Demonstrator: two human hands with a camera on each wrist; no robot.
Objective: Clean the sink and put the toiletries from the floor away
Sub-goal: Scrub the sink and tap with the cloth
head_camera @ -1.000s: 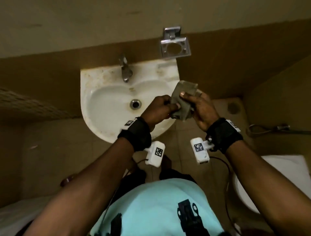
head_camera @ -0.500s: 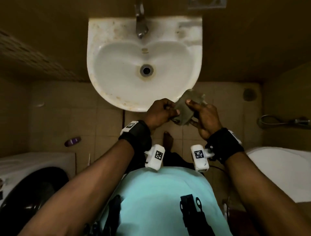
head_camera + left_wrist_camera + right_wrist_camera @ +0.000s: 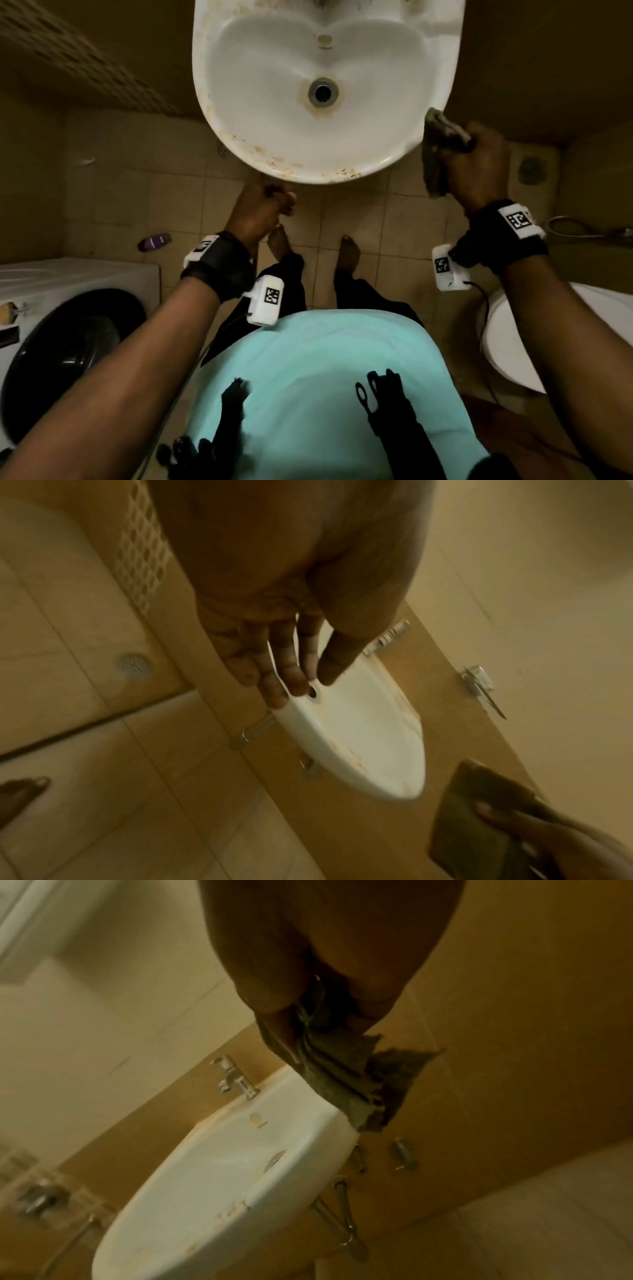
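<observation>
A white sink with brown stains along its front rim fills the top of the head view. My right hand grips a folded grey-green cloth just off the sink's right rim; the right wrist view shows the cloth hanging from my fingers above the rim of the sink. My left hand hangs below the sink's front edge, fingers relaxed and holding nothing, as the left wrist view also shows the left hand. A purple bottle lies on the tiled floor to the left.
A washing machine stands at the lower left and a white toilet at the right. My bare feet are on the tiles under the sink. A floor drain and a hose lie to the right. The tap sits at the sink's back.
My left hand has let go of the cloth and dropped down to the left. My right hand has carried the cloth to the sink's right rim. The view has tilted down.
</observation>
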